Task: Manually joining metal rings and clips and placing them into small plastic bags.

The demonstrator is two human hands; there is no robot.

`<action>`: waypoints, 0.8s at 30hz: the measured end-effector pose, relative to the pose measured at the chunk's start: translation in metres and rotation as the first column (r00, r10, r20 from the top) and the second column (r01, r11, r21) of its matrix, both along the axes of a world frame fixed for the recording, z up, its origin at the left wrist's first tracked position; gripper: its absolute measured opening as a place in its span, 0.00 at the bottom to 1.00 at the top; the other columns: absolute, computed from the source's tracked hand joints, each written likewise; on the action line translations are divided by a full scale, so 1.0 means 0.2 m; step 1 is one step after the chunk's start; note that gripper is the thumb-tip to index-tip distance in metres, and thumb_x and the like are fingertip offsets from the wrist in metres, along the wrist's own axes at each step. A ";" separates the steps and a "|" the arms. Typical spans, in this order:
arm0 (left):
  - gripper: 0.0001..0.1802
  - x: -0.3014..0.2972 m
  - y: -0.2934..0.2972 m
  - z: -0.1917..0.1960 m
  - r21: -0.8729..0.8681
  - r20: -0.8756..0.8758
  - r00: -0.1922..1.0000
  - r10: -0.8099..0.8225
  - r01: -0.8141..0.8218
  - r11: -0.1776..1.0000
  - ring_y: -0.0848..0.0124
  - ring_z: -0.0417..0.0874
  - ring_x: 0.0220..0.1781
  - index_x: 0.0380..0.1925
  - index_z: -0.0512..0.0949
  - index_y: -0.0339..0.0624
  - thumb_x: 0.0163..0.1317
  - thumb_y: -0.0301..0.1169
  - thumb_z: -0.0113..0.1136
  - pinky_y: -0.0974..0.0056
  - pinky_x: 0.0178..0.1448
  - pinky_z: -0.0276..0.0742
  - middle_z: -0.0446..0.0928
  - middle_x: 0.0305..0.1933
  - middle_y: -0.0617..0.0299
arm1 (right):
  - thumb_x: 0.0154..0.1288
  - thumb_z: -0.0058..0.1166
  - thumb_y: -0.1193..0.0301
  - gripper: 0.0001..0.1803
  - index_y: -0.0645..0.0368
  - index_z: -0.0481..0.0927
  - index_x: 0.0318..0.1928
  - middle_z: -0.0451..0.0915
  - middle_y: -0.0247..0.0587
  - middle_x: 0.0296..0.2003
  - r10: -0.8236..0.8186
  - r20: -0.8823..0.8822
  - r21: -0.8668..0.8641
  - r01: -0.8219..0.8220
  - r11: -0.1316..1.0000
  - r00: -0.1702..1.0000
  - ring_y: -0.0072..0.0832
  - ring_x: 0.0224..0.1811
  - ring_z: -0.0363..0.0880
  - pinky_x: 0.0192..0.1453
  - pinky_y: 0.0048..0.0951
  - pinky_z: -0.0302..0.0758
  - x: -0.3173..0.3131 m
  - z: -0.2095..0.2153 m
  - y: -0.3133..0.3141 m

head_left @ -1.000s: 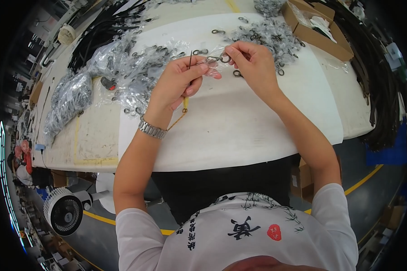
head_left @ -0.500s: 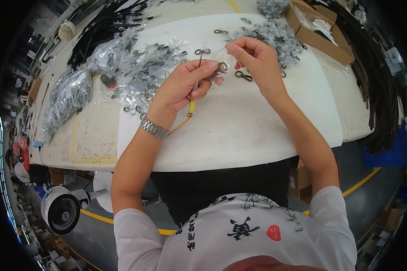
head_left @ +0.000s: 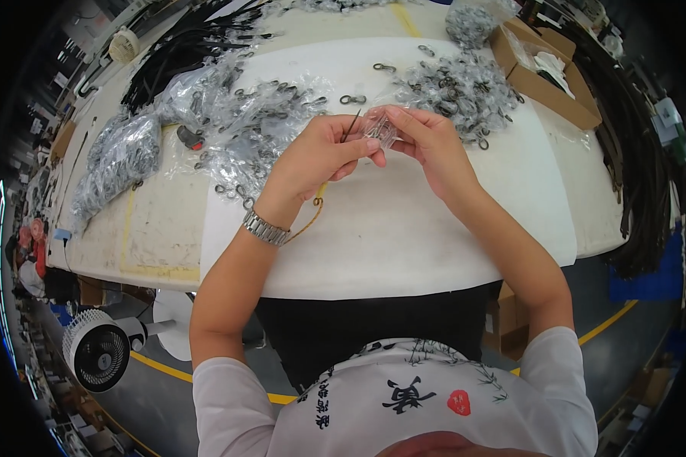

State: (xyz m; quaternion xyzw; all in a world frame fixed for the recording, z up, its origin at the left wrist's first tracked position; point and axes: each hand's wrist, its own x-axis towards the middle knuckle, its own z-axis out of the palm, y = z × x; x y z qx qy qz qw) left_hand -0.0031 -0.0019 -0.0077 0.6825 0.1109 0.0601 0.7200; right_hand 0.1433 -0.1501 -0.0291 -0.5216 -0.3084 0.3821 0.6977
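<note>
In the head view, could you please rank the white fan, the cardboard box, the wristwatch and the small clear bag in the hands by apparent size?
1. Cardboard box
2. White fan, looking only slightly smaller; the fisheye bending near the rim makes these two unsure.
3. Wristwatch
4. Small clear bag, close to the watch in size.

The left hand point(head_left: 316, 160) and right hand point(head_left: 427, 141) have drawn together around a small clear packet point(head_left: 379, 128), now pinched between the fingertips. A thin dark pin point(head_left: 352, 124) now juts from the left fingers toward 1 o'clock; earlier a metal clasp was held there.

I see a white short-sleeved T-shirt point(head_left: 404, 404) with black brush-style print and a red mark at the frame's bottom, plus a silver link wristwatch point(head_left: 266, 227) left of centre.
</note>
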 end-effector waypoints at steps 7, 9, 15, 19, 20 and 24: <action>0.13 0.01 -0.02 0.01 0.039 0.118 0.964 0.239 -0.244 0.969 0.87 0.63 0.20 0.47 0.83 0.35 0.74 0.35 0.63 0.77 0.23 0.55 0.85 0.35 0.64 | 0.79 0.58 0.57 0.18 0.59 0.84 0.54 0.87 0.34 0.52 0.001 -0.343 0.030 0.010 1.000 0.939 0.21 0.53 0.83 0.65 0.29 0.77 0.04 0.00 0.00; 0.12 0.01 -0.02 0.03 0.115 0.057 0.952 0.302 -0.306 0.945 0.88 0.62 0.20 0.44 0.86 0.36 0.75 0.35 0.62 0.77 0.23 0.53 0.81 0.31 0.69 | 0.79 0.58 0.56 0.19 0.58 0.84 0.54 0.87 0.34 0.52 -0.012 -0.338 0.037 0.026 0.999 0.941 0.21 0.53 0.83 0.64 0.29 0.78 0.06 0.00 -0.01; 0.11 0.00 -0.07 0.05 0.074 0.119 0.937 0.328 -0.338 0.938 0.88 0.62 0.20 0.46 0.87 0.36 0.73 0.32 0.64 0.78 0.24 0.52 0.79 0.28 0.71 | 0.78 0.59 0.55 0.19 0.58 0.84 0.53 0.87 0.36 0.51 -0.051 -0.311 0.043 0.068 0.997 0.949 0.23 0.53 0.83 0.65 0.30 0.78 0.05 -0.01 -0.01; 0.11 0.00 -0.09 0.06 0.121 0.165 0.927 0.337 -0.358 0.926 0.88 0.63 0.21 0.47 0.87 0.35 0.72 0.31 0.65 0.79 0.24 0.54 0.84 0.31 0.66 | 0.77 0.60 0.55 0.20 0.60 0.84 0.54 0.87 0.39 0.51 -0.067 -0.276 0.044 0.082 0.996 0.959 0.25 0.53 0.84 0.65 0.31 0.79 0.04 -0.01 0.00; 0.11 0.00 -0.09 0.05 0.148 0.178 0.927 0.331 -0.358 0.922 0.88 0.63 0.21 0.48 0.87 0.34 0.72 0.30 0.64 0.79 0.24 0.55 0.86 0.34 0.63 | 0.77 0.60 0.55 0.20 0.60 0.84 0.54 0.87 0.39 0.51 -0.068 -0.275 0.044 0.083 0.996 0.959 0.25 0.53 0.84 0.65 0.31 0.79 0.04 -0.01 0.00; 0.12 0.01 -0.08 0.04 0.226 0.211 0.912 0.352 -0.396 0.890 0.88 0.64 0.21 0.50 0.86 0.34 0.72 0.29 0.63 0.78 0.24 0.58 0.89 0.38 0.59 | 0.79 0.57 0.55 0.22 0.61 0.83 0.57 0.87 0.42 0.52 -0.087 -0.218 0.034 0.097 0.995 0.972 0.27 0.54 0.85 0.66 0.32 0.79 0.03 -0.01 0.00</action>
